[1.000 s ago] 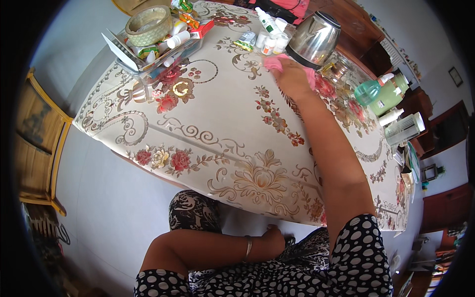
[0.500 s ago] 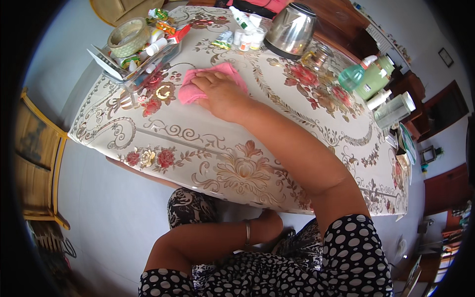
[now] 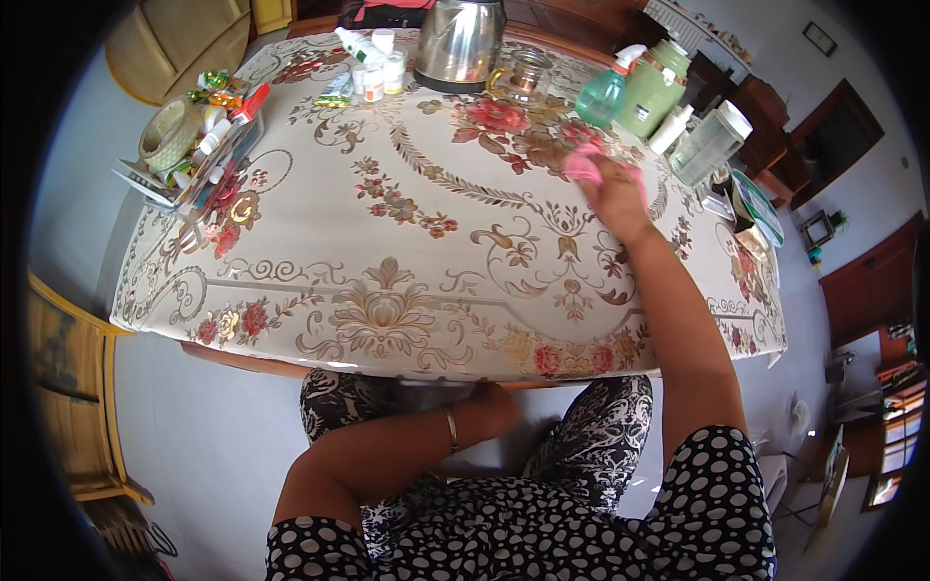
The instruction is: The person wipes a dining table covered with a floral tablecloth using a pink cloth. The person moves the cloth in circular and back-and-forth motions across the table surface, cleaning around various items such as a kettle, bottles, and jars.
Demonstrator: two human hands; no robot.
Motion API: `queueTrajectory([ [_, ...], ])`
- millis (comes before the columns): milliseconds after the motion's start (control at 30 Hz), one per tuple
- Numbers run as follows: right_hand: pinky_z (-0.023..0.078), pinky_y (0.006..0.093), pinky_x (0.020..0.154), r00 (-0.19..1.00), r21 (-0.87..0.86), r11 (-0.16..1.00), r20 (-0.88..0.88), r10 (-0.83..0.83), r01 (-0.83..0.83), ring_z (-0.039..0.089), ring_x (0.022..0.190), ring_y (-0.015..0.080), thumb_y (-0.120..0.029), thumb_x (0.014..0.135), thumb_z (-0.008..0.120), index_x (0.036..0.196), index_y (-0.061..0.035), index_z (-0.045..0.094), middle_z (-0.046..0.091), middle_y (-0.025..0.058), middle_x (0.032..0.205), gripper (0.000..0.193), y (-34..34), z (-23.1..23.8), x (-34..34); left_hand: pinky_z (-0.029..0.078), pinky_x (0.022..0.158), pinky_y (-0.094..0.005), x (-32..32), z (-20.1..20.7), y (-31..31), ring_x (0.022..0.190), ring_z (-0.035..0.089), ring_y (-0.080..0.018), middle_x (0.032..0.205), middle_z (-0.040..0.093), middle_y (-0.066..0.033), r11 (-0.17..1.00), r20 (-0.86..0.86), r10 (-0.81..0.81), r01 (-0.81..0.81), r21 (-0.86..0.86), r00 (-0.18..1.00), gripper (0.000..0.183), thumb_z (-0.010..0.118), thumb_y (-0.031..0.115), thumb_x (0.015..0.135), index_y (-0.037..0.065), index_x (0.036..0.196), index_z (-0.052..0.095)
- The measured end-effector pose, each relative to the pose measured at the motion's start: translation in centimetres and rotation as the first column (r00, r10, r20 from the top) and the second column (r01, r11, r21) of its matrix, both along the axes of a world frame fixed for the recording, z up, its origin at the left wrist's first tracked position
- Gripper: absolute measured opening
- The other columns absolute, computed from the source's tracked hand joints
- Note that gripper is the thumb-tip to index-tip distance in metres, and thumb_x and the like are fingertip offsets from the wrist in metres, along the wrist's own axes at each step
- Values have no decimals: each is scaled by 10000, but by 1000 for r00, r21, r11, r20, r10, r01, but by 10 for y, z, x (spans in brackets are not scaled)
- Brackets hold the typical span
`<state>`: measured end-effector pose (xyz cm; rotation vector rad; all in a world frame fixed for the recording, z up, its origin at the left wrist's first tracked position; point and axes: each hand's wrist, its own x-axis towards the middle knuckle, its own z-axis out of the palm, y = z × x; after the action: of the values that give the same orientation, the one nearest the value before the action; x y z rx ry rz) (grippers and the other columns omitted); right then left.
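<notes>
My right hand [image 3: 620, 201] is closed on a pink cloth [image 3: 585, 163], pressed to the flowered tablecloth [image 3: 320, 208] on the table's right side. The cloth bunches up ahead of the fingers, and one edge sticks out to their right. A green spray bottle [image 3: 602, 97] and a large green flask [image 3: 652, 89] stand just beyond it. My left hand [image 3: 487, 411] rests low in front of my lap by the table's near edge, a bracelet at its wrist. Its fingers are turned away in shadow, so their pose is hidden.
A steel kettle [image 3: 459, 44] and a glass pot [image 3: 524, 76] stand at the back, near several small white bottles [image 3: 392, 73]. On the left sits a clear bin [image 3: 228, 160] with a tape roll [image 3: 170, 134]. A lidded clear jar [image 3: 710, 145] is far right.
My right hand has swept the pink cloth from the table's left-middle across to its right side. The view has shifted to the right. My left arm keeps its pose.
</notes>
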<state>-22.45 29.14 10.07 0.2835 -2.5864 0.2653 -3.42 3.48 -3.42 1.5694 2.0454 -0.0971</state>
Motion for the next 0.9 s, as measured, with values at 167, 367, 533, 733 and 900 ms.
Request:
queueTrajectory([
  [167, 418, 393, 952, 909, 90, 904, -44, -415, 417, 557, 1088, 326, -352, 885, 566, 1212, -91, 550, 590, 140, 1194, 419, 143, -9, 92, 506, 645, -374, 0, -6, 9, 848, 666, -255, 926, 691, -113, 998, -16, -55, 55, -19, 998, 198, 601, 128, 771, 53, 911, 719],
  [367, 314, 427, 1040, 480, 195, 504, 160, -863, 841, 448, 1223, 329, -485, 902, 440, 1308, -100, 463, 510, 180, 1289, 560, 270, -3, 226, 504, 648, -369, 4, -8, 3, 849, 665, -251, 930, 692, -107, 995, -13, -75, 74, -73, 997, 198, 607, 128, 768, 55, 914, 719],
  [533, 346, 468, 1006, 379, 191, 408, 172, -909, 893, 468, 1177, 407, -494, 894, 435, 1283, 4, 451, 501, 247, 1271, 632, 312, -8, 291, 502, 650, -364, 7, -10, 1, 850, 664, -248, 934, 693, -102, 990, -8, -90, 88, -108, 996, 199, 612, 128, 765, 57, 916, 720],
  [733, 381, 436, 982, 524, 190, 531, 91, -847, 825, 488, 1142, 411, -391, 906, 485, 1231, 9, 474, 528, 256, 1219, 516, 278, -13, 264, 500, 653, -359, 13, -11, -2, 851, 663, -245, 938, 693, -95, 985, -2, -117, 116, -131, 993, 199, 618, 129, 762, 59, 919, 720],
  [900, 351, 445, 997, 735, 113, 743, 107, -669, 660, 493, 1157, 370, -373, 901, 524, 1288, -97, 478, 531, 212, 1248, 478, 192, 1, 215, 498, 655, -354, 15, -10, -3, 852, 663, -242, 942, 694, -90, 983, -2, -133, 131, -129, 991, 200, 623, 129, 760, 60, 921, 720],
])
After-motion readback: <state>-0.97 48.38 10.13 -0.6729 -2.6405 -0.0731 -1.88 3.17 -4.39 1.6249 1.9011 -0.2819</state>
